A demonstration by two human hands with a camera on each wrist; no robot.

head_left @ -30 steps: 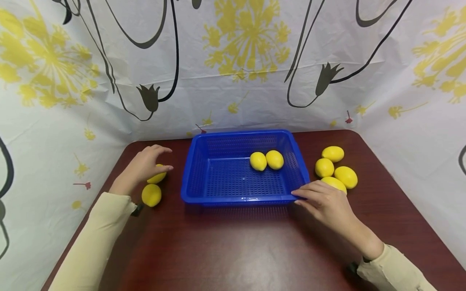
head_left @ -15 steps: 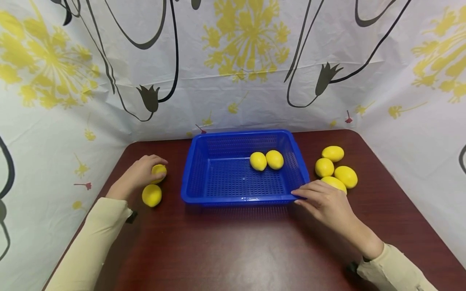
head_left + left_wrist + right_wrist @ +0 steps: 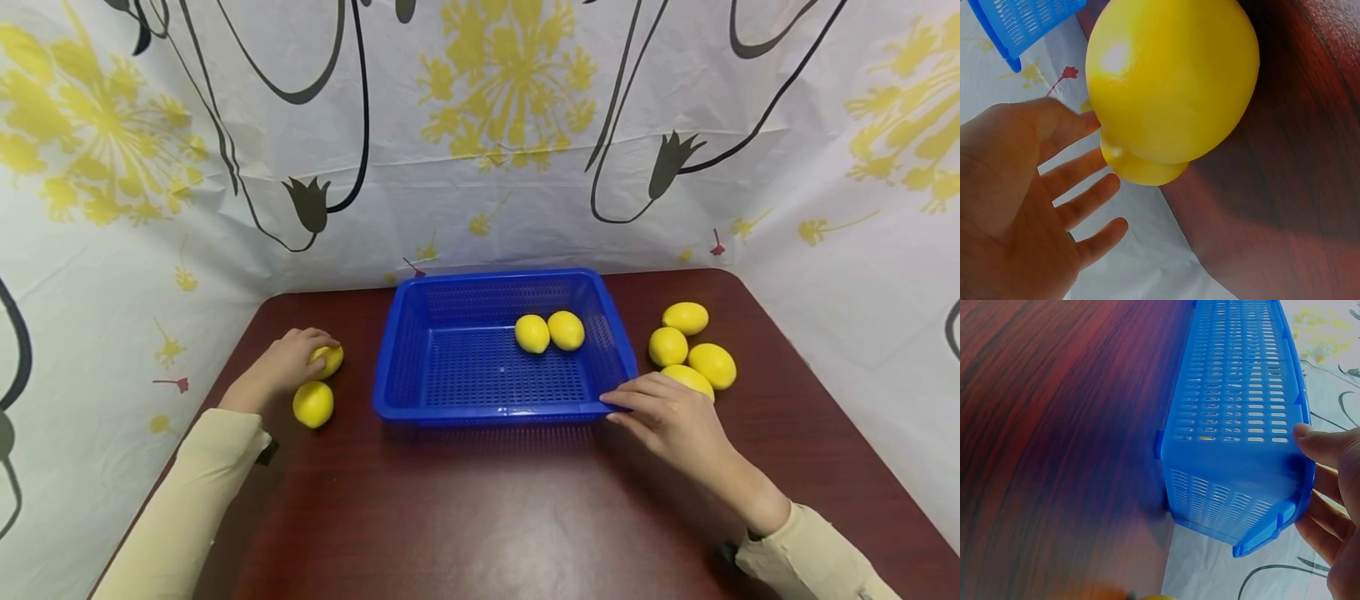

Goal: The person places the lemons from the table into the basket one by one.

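Observation:
At the table's left side my left hand (image 3: 283,363) holds a yellow lemon (image 3: 328,360), thumb on its near side and fingers over the far side. A second lemon (image 3: 313,404) lies just in front of it; in the left wrist view this nearer lemon (image 3: 1172,81) partly hides the held one (image 3: 1141,172). My right hand (image 3: 678,421) pinches the near right corner of a blue plastic basket (image 3: 487,412). The right wrist view shows the thumb against the basket's wall (image 3: 1229,456) below the rim, with fingers over the rim. Two lemons (image 3: 549,332) lie inside.
Several more lemons (image 3: 686,318) sit in a cluster to the right of the basket, one partly behind my right hand. The dark red wooden table (image 3: 480,517) backs onto a white patterned sheet (image 3: 480,200), which also hangs on both sides.
My left hand has come down onto the farther left lemon, and its fingers have closed around it. The right hand, the basket and the other lemons have stayed in place.

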